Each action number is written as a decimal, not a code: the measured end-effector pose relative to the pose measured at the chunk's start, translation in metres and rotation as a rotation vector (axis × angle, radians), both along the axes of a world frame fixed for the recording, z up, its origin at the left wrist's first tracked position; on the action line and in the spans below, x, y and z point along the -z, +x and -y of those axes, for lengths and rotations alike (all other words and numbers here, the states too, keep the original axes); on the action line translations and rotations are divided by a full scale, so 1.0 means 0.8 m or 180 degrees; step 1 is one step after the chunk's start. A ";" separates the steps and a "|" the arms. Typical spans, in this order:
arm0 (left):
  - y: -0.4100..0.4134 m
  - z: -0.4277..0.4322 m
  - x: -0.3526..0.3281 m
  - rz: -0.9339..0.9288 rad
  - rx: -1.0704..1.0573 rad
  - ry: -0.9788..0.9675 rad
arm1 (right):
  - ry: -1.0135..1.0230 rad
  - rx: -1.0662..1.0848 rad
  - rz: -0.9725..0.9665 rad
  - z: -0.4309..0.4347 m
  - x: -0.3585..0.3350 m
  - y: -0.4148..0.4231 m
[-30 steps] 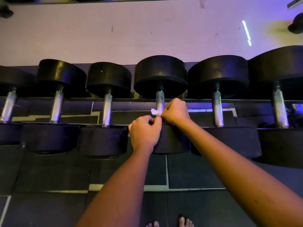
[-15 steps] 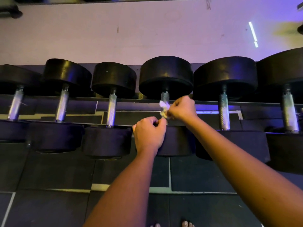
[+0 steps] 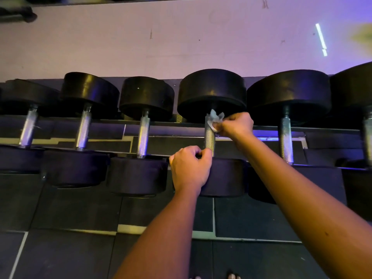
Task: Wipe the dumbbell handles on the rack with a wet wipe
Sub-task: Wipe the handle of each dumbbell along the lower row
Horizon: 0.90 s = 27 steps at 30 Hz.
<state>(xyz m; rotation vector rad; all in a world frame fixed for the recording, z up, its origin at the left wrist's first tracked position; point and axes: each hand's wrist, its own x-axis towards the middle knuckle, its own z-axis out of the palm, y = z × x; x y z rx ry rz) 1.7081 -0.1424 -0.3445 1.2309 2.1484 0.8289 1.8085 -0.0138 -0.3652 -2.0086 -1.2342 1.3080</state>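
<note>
Where the handle (image 3: 209, 141) meets its upper head, just above the frame's centre, the wet wipe (image 3: 215, 119) is pinched against it by the right hand (image 3: 236, 125). The left hand (image 3: 190, 168) is curled at the handle's lower end; a grip cannot be confirmed.

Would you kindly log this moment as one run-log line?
phase: wiping | right hand: pinches wet wipe against handle, far end | left hand: holds handle, near end

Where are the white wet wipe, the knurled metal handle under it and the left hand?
white wet wipe (image 3: 216, 117): head view, crumpled top.
knurled metal handle (image 3: 209, 140): head view, bare middle.
left hand (image 3: 190, 168): head view, its back.
</note>
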 end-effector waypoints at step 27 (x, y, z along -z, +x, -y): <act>-0.003 -0.001 0.013 -0.0028 -0.0013 0.0017 | 0.0381 -0.1178 0.1066 0.044 -0.014 -0.012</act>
